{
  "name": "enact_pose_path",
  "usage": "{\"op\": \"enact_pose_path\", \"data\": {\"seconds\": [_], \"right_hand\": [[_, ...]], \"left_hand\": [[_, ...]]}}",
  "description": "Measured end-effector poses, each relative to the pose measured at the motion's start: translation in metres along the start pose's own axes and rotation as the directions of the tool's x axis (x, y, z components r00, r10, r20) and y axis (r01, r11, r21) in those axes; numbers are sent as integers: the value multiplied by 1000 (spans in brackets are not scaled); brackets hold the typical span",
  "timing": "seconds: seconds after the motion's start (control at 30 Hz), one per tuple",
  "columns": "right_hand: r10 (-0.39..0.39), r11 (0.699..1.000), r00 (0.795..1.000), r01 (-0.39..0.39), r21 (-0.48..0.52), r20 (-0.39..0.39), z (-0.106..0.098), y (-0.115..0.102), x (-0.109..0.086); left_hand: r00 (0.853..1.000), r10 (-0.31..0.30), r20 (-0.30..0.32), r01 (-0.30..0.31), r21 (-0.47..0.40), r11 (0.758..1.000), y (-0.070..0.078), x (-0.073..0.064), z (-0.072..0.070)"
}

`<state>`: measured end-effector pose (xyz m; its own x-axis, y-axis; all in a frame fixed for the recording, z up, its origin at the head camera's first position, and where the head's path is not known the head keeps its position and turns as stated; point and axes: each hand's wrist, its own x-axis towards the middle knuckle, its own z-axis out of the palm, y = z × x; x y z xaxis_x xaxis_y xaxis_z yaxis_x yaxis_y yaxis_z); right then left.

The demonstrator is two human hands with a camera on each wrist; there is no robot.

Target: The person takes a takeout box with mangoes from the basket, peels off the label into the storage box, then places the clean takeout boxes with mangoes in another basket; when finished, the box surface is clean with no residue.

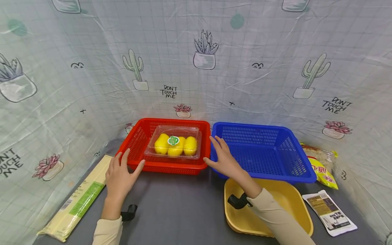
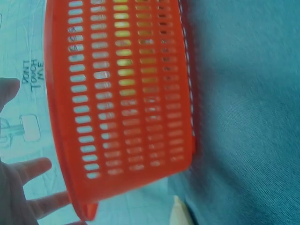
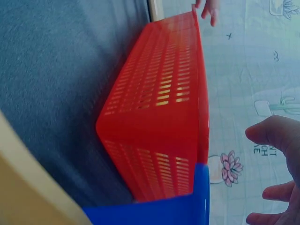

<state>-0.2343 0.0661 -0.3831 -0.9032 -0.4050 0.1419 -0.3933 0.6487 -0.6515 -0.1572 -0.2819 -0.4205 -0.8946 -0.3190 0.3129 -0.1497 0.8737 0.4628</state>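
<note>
Beige fabric sleeves [image 1: 277, 216] lead to a left hand [image 1: 120, 177] and right hand [image 1: 225, 160], fingers spread, at either end of the red rectangular plastic basket [image 1: 171, 168], a clear plastic box [image 1: 173, 141] of yellow fruit [image 1: 190, 146] inside it

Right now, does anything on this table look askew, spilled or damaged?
Nothing looks spilled or damaged; the red basket stands upright. Only the yellow packet looks untidy, lying at an angle, partly hidden by the blue basket.
</note>
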Motion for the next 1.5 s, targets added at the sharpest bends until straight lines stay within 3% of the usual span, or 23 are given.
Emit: {"op": "enact_pose_path", "data": {"seconds": [0.4, 0.73, 0.87, 1.0, 1.17, 1.33, 1.5], "right_hand": [[-52, 990, 997, 58, 129, -51, 8, -5, 10], [-18, 959, 994, 49, 278, -111, 20, -15, 18], [-7, 935, 996, 39, 352, -90, 26, -19, 22], [-16, 913, 999, 30, 407, -37, 32, -23, 24], [-51, 931, 998, 57, 362, -27, 38, -28, 27], [-52, 937, 998, 62, 343, -38, 46, -31, 36], [12, 930, 1000, -5, 368, -16, 56, -32, 48]], "left_hand": [[995, -95, 34, 97, -64, 993, -19, 3, 2], [989, -132, 65, 139, -138, 981, -27, 9, 5], [984, -141, 107, 162, -221, 962, -30, 12, 8], [982, -136, 131, 173, -341, 924, -34, 13, 11], [984, -139, 107, 172, -424, 889, -39, 13, 16], [987, -141, 74, 159, -438, 885, -41, 11, 19], [986, -145, 84, 167, -431, 887, -42, 11, 17]]}}
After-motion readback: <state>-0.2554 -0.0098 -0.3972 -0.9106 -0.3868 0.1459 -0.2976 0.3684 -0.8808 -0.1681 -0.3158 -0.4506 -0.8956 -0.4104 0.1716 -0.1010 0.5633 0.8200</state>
